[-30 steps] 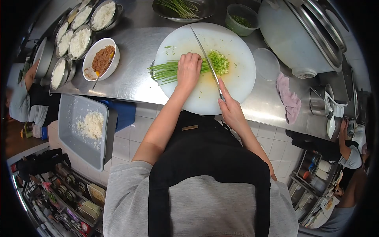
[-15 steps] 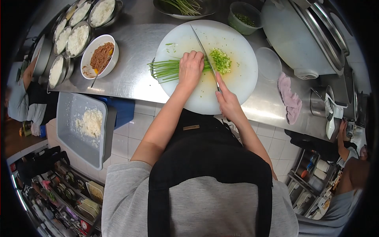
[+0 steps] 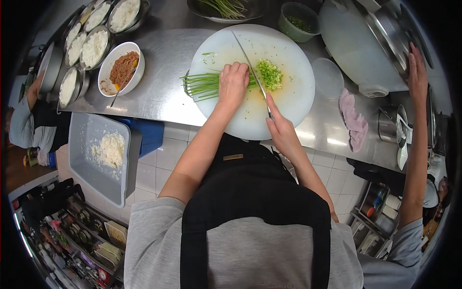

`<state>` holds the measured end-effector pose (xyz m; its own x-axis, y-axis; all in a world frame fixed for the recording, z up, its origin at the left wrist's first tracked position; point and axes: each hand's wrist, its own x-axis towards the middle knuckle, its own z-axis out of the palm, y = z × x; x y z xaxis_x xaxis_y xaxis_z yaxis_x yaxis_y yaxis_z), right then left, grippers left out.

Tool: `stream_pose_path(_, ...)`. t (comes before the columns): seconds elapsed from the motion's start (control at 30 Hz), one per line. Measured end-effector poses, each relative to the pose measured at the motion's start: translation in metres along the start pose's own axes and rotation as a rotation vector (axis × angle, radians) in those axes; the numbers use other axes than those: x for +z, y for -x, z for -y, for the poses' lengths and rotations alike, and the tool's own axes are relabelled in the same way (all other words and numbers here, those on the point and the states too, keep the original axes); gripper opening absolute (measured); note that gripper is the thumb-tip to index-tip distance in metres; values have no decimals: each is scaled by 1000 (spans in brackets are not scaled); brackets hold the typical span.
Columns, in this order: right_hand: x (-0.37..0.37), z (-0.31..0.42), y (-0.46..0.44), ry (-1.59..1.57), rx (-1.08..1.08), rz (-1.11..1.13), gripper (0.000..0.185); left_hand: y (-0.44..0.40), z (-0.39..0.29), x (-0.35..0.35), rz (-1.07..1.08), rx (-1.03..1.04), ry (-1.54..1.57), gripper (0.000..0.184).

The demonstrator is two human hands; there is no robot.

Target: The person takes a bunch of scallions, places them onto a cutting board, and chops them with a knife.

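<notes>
My left hand point(image 3: 234, 83) is closed over a bunch of green onions point(image 3: 201, 85) on the round white cutting board point(image 3: 288, 113), its knuckles close to the blade. The long stalks trail out to the left, past the board's edge. In my right hand point(image 3: 280, 126) is the handle of a kitchen knife point(image 3: 248, 62). Its blade slants up and left across the cut end of the bunch, right beside my left fingertips. A pile of chopped green onion point(image 3: 269, 75) lies just right of the blade, with small bits scattered around it.
Left on the steel counter stand a bowl of minced meat point(image 3: 124, 72) and several bowls of rice point(image 3: 95, 49). A tub of chopped greens point(image 3: 299, 21), a pink cloth point(image 3: 353, 119) and a large rice cooker point(image 3: 353, 53) are rightward. A co-worker's arm point(image 3: 416, 144) reaches in at right.
At right, a co-worker's arm has come up to the rice cooker's lid, and the lid has shifted. My right hand and the knife handle have moved slightly down; my left hand has barely moved.
</notes>
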<state>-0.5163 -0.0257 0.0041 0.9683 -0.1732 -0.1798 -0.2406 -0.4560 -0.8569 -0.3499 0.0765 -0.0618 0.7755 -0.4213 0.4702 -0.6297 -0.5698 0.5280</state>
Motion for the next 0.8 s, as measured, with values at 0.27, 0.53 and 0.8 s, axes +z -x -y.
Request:
stream_pose_path(0.27,7,-6,-24,90,-11,10,61,1,-2,0,-17,14,21,9)
stream_pose_path(0.53,-9,5,-22,-168,225,-13,60,2,-3,-1,-23,8,39,7)
stream_pose_path(0.8,-16,-10,-17,-114,189,59,63,2,0,-1,-21,68,53,5)
